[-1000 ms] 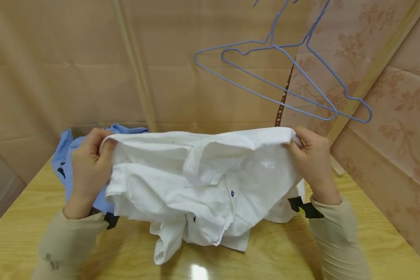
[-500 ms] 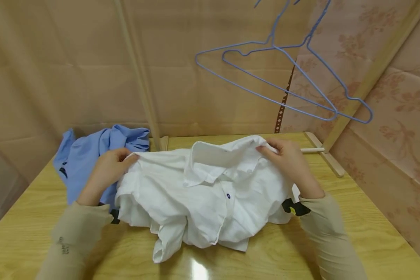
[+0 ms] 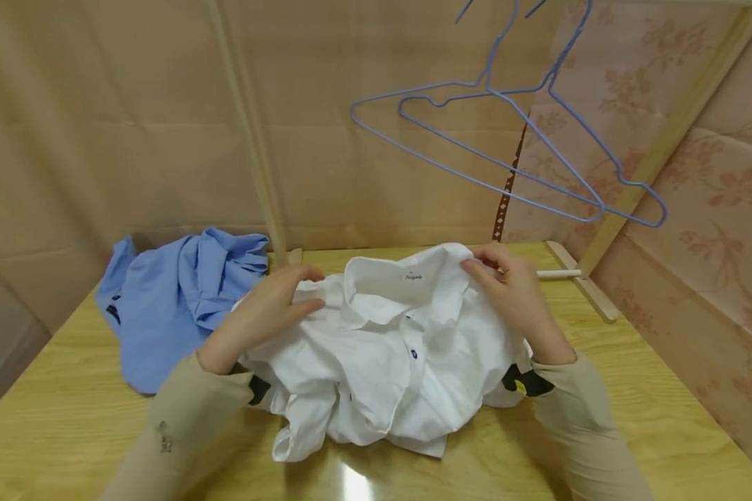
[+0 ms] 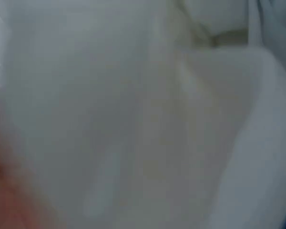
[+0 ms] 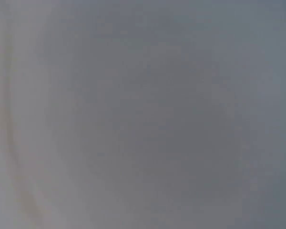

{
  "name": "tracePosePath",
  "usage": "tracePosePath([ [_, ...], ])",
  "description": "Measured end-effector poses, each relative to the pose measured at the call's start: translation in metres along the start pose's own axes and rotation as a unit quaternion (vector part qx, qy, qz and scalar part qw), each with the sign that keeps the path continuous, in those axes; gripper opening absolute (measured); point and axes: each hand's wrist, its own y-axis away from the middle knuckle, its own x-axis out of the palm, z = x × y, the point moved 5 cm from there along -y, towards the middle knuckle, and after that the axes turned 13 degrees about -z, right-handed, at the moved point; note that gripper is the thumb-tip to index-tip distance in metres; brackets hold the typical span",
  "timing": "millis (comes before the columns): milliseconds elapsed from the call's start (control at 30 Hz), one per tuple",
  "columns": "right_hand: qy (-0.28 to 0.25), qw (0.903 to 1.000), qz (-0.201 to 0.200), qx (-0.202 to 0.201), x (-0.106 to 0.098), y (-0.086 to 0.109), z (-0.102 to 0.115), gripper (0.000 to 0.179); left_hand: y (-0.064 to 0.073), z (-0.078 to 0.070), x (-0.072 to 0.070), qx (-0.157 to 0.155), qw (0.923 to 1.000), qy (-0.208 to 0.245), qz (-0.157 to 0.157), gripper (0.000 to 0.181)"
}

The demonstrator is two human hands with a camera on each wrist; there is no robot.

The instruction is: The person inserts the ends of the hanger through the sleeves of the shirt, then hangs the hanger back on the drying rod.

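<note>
A white button-up shirt (image 3: pixel 376 362) lies bunched on the table in the head view, its collar standing up and showing a small printed label inside. At the collar's right side, my right hand (image 3: pixel 517 296) pinches the fabric between thumb and fingers. My left hand (image 3: pixel 263 309) is over the shirt's left shoulder, thumb and fingers spread apart with cloth between them. Blurred white cloth (image 4: pixel 109 105) fills most of the left wrist view, with a bit of the hand at lower left. The right wrist view shows only blurred pale cloth (image 5: pixel 143 119).
A crumpled blue shirt (image 3: pixel 169 306) lies on the wooden table (image 3: pixel 652 417) at the left. Two blue wire hangers (image 3: pixel 476 177) hang at upper right. A wooden rack's post (image 3: pixel 247 132) and foot (image 3: pixel 579 282) stand at the back, before curtains.
The white shirt has come down from its stretched, raised position onto the table. My left hand has let go of its outer edge and moved right toward the collar. My right hand has shifted slightly inward.
</note>
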Motion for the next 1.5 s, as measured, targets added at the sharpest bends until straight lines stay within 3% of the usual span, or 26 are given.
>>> tracePosePath([
  [167, -0.098, 0.9924, -0.051, 0.056, -0.001, -0.005, 0.003, 0.018, -0.013, -0.002, 0.022, 0.057, 0.9948, 0.08, 0.029, 0.054],
  [300, -0.161, 0.9803, -0.076, 0.086, -0.001, -0.009, 0.001, 0.019, -0.018, -0.006, 0.03, 0.06, 0.9919, 0.108, 0.029, 0.066],
  [433, -0.224, 0.9626, -0.113, 0.103, 0.0, -0.015, -0.002, 0.01, -0.022, -0.014, 0.033, 0.069, 0.9829, 0.168, 0.033, 0.076],
  [600, -0.305, 0.9287, -0.174, 0.118, 0.004, -0.021, 0.001, 0.007, -0.024, -0.023, 0.037, 0.051, 0.9629, 0.257, 0.067, 0.084],
  [700, -0.328, 0.9189, -0.187, 0.116, 0.007, -0.022, 0.003, 0.007, -0.024, -0.028, 0.037, 0.044, 0.9598, 0.27, 0.064, 0.084],
  [767, -0.332, 0.9201, -0.177, 0.109, 0.007, -0.021, 0.005, 0.008, -0.024, -0.029, 0.034, 0.037, 0.9666, 0.25, 0.042, 0.078],
  [833, -0.324, 0.9281, -0.157, 0.096, 0.008, -0.021, 0.006, 0.011, -0.025, -0.028, 0.03, 0.028, 0.9757, 0.217, 0.006, 0.068],
  [900, -0.304, 0.9408, -0.128, 0.075, 0.007, -0.021, 0.008, 0.02, -0.026, -0.026, 0.026, 0.01, 0.9803, 0.195, -0.03, 0.056],
  [1000, -0.234, 0.9691, -0.077, 0.019, 0.007, -0.02, 0.013, 0.04, -0.028, -0.023, 0.018, 0.004, 0.9803, 0.173, -0.096, 0.038],
  [1067, -0.177, 0.9825, -0.053, -0.02, 0.008, -0.019, 0.017, 0.046, -0.029, -0.022, 0.012, 0.0, 0.974, 0.18, -0.138, 0.031],
  [1133, -0.131, 0.9894, -0.042, -0.046, 0.009, -0.018, 0.02, 0.042, -0.029, -0.02, 0.007, -0.006, 0.9658, 0.189, -0.178, 0.027],
  [1233, -0.112, 0.9921, -0.041, -0.037, 0.011, -0.016, 0.022, 0.025, -0.028, -0.017, 0.002, -0.024, 0.953, 0.217, -0.211, 0.022],
  [1300, -0.124, 0.9914, -0.041, -0.014, 0.012, -0.015, 0.023, 0.019, -0.028, -0.016, 0.0, -0.035, 0.9472, 0.235, -0.215, 0.018],
  [1400, -0.147, 0.9886, -0.034, 0.002, 0.014, -0.014, 0.025, 0.029, -0.027, -0.015, -0.001, -0.06, 0.9406, 0.271, -0.196, 0.018],
  [1500, -0.145, 0.988, -0.031, -0.041, 0.014, -0.014, 0.029, 0.043, -0.026, -0.013, 0.0, -0.084, 0.9351, 0.299, -0.171, 0.02],
])
